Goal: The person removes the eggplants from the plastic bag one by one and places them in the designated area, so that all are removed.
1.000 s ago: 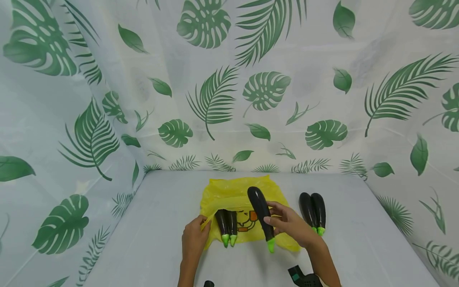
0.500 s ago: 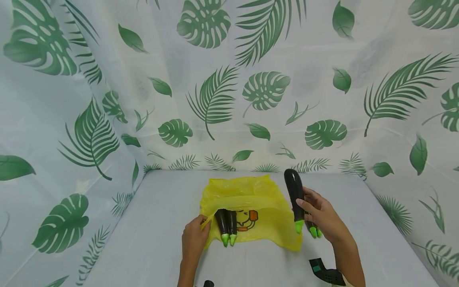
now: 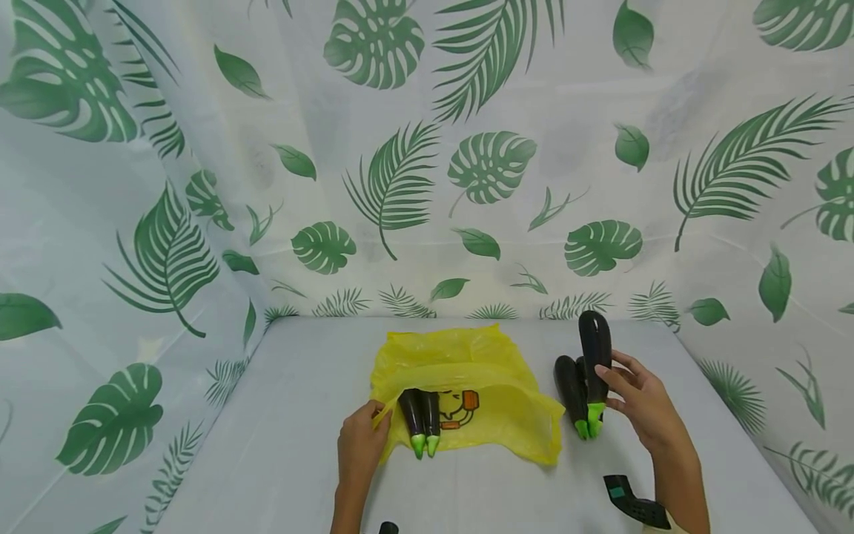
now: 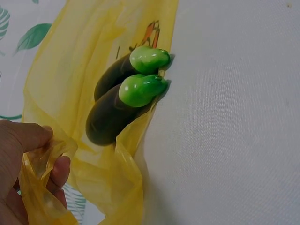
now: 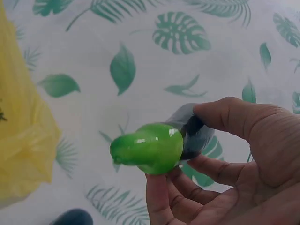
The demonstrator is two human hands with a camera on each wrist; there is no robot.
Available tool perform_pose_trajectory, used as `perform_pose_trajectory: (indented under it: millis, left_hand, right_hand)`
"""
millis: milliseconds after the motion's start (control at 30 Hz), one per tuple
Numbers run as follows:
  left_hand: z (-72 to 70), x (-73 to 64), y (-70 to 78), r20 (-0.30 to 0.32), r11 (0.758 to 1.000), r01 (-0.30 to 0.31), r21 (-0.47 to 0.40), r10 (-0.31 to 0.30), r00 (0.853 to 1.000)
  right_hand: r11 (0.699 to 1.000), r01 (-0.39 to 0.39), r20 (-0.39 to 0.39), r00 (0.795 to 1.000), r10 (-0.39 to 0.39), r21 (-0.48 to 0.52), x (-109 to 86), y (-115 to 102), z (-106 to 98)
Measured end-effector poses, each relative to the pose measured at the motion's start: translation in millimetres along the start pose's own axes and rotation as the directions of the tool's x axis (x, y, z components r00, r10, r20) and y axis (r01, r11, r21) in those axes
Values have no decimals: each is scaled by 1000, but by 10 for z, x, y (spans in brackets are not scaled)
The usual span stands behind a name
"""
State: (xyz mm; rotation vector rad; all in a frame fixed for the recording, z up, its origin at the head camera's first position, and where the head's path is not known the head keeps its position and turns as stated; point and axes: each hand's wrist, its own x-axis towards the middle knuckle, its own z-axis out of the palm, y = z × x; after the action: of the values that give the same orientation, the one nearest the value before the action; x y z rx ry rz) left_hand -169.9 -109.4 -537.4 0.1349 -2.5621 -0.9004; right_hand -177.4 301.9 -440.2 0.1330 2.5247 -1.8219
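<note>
My right hand (image 3: 643, 404) grips a dark eggplant (image 3: 594, 352) with a bright green stem end, held upright at the right side of the table. Behind it lies another eggplant (image 3: 568, 389), and a further one there is mostly hidden. In the right wrist view, thumb and fingers curl round the held eggplant (image 5: 157, 147), its green end toward the camera. My left hand (image 3: 359, 441) pinches the left edge of a yellow plastic bag (image 3: 507, 423) and lifts its mouth. Two eggplants (image 4: 110, 117) lie side by side in the mouth, green ends outward.
The white table (image 3: 267, 460) is enclosed by leaf-printed sheets (image 3: 414, 282) at the back and sides. A black device (image 3: 634, 504) is worn at my right wrist. A dark rounded object (image 5: 72, 218) shows at the bottom of the right wrist view.
My right hand has carried its eggplant from over the bag to the right, up to the eggplants lying there. The left hand keeps its hold on the bag, and the two eggplants inside stay put.
</note>
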Motion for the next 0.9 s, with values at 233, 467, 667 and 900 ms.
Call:
perform_pose_trajectory:
  millis: [233, 467, 667, 900]
  left_hand:
    - [7, -10, -29, 12, 1000, 8, -2, -8, 1000]
    - [4, 11, -27, 8, 1000, 15, -1, -15, 1000]
    - [9, 10, -45, 10, 1000, 27, 1, -27, 1000]
    - [21, 5, -54, 18, 999, 30, -11, -30, 999]
  right_hand:
    - [998, -63, -12, 998, 63, -19, 56, 179, -90]
    - [989, -149, -46, 988, 148, -23, 133, 305, -180]
    - [968, -253, -130, 959, 251, 2, 232, 448, -195]
    - [949, -309, -229, 921, 314, 59, 331, 720, -173]
